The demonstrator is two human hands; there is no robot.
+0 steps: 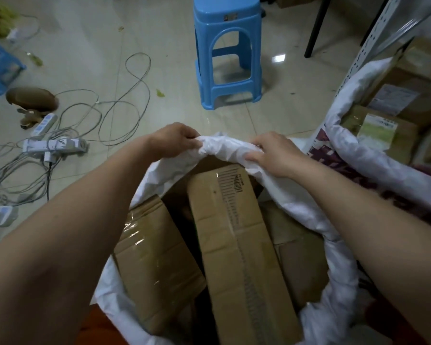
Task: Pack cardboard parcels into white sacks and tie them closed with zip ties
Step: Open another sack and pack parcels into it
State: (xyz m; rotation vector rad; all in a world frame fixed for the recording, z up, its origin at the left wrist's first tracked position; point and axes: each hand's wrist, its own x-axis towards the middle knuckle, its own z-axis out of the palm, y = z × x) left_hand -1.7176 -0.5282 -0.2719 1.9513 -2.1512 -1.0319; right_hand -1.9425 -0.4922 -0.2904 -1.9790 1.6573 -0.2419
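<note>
A white sack stands open below me, its rim rolled down. Inside it lie several cardboard parcels: a long one with a printed barcode in the middle, a taped one to its left and another to its right. My left hand grips the far rim of the sack, fingers curled into the bunched fabric. My right hand grips the same rim a little to the right. No zip tie is in sight.
A second white sack with parcels stands at the right by a metal shelf post. A blue plastic stool stands ahead on the tiled floor. Power strips and tangled cables lie at the left.
</note>
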